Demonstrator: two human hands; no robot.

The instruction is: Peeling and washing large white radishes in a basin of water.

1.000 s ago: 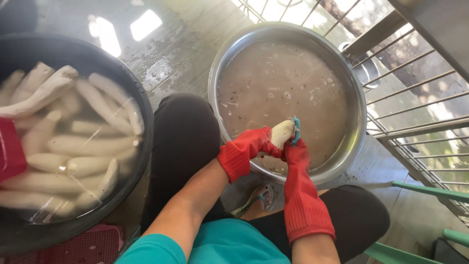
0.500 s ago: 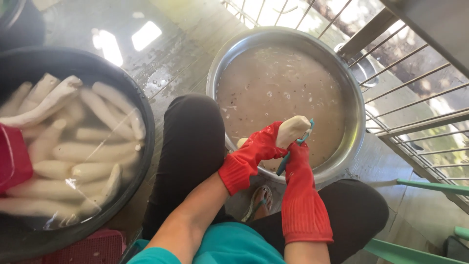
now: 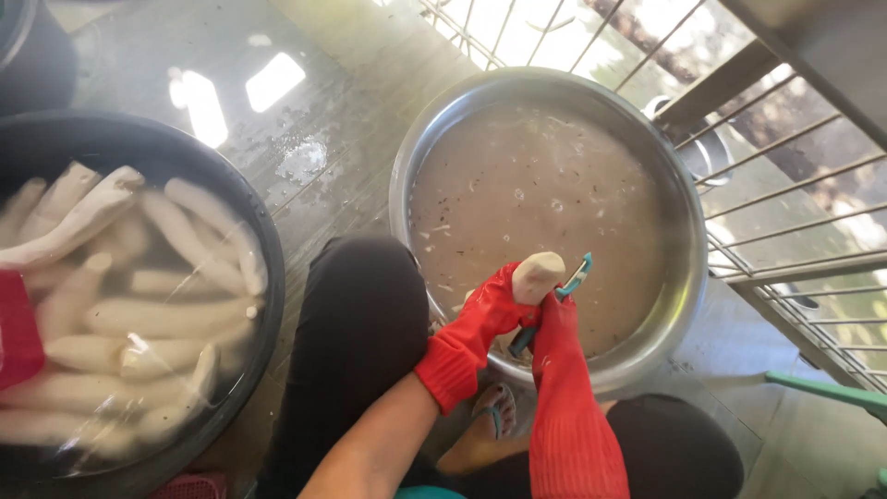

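Note:
Both my hands wear red rubber gloves over the near rim of a large metal basin [image 3: 688, 277] filled with murky brown water. My left hand [image 3: 490, 310] grips a pale peeled root [image 3: 538, 275] that points up and right. My right hand [image 3: 552, 319] holds a teal-handled peeler [image 3: 568, 282] against the root's side. At the left stands a black tub [image 3: 263, 314] of water with several white peeled roots [image 3: 157, 314] lying in it.
I squat on a wet concrete floor [image 3: 305, 157], my black-clad knees [image 3: 356, 314] on either side of the basin and a sandalled foot [image 3: 485, 420] below it. A metal railing [image 3: 795, 259] runs along the right. A red object [image 3: 17, 333] sits at the tub's left edge.
The view has shifted slightly. My hands stay at the basin's near rim, and the root has turned a little in my left hand while the peeler moves along it.

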